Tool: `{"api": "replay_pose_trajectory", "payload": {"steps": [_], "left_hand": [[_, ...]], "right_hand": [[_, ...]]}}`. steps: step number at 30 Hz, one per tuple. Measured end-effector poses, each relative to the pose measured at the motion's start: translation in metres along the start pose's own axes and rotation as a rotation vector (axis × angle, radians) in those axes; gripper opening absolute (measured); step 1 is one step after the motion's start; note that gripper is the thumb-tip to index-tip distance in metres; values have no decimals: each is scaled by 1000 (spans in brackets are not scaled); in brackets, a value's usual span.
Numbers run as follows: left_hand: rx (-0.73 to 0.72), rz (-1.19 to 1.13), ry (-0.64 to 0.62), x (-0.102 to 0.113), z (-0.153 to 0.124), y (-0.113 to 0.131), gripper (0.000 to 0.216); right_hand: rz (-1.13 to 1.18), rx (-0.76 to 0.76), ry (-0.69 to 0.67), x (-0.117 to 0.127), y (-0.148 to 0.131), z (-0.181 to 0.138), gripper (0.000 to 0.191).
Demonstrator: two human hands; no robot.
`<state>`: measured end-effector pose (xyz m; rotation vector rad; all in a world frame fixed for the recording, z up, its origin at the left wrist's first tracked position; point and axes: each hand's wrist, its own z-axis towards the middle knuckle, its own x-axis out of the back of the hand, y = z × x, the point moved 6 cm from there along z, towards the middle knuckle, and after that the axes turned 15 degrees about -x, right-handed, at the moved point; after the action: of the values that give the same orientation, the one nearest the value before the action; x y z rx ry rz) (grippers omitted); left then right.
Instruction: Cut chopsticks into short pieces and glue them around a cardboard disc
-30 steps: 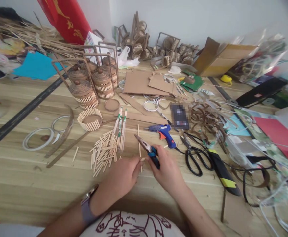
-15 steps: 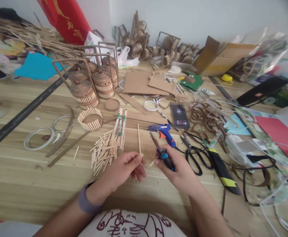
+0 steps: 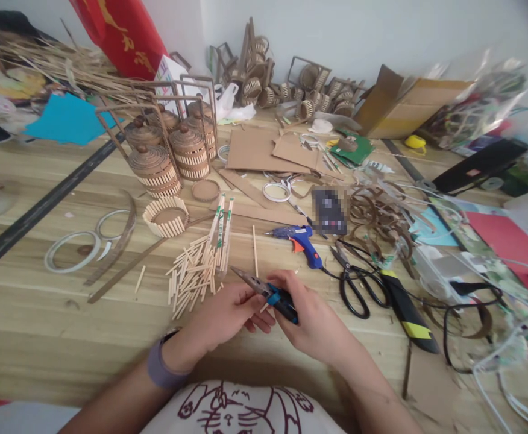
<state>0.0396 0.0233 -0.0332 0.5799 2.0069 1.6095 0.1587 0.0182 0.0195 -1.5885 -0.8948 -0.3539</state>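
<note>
My right hand grips blue-handled pliers whose jaws point left over the wooden table. My left hand sits just under the pliers, fingers pinched together on a small wooden stick piece that I can barely make out. A long thin stick lies on the table just beyond the hands. A pile of short cut sticks is left of my hands, with longer green-marked sticks behind it.
A blue glue gun, black scissors and a black-and-yellow knife lie to the right. A small stick-walled basket, woven lidded baskets, tape rings, cardboard pieces and craft clutter fill the rest.
My right hand swung the pliers away to the right, then back left toward my left hand. The long stick left my left hand and lies on the table.
</note>
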Motion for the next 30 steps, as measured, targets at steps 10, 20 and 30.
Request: {"api": "replay_pose_trajectory", "payload": {"steps": [10, 20, 30], "left_hand": [[41, 22, 78, -1, -2, 8, 25], [29, -17, 187, 5, -4, 4, 23], [-21, 69, 268, 9, -4, 14, 28]], "right_hand": [[53, -17, -94, -13, -2, 0, 68], [34, 80, 31, -10, -8, -3, 61], [-92, 66, 187, -23, -6, 0, 64]]}}
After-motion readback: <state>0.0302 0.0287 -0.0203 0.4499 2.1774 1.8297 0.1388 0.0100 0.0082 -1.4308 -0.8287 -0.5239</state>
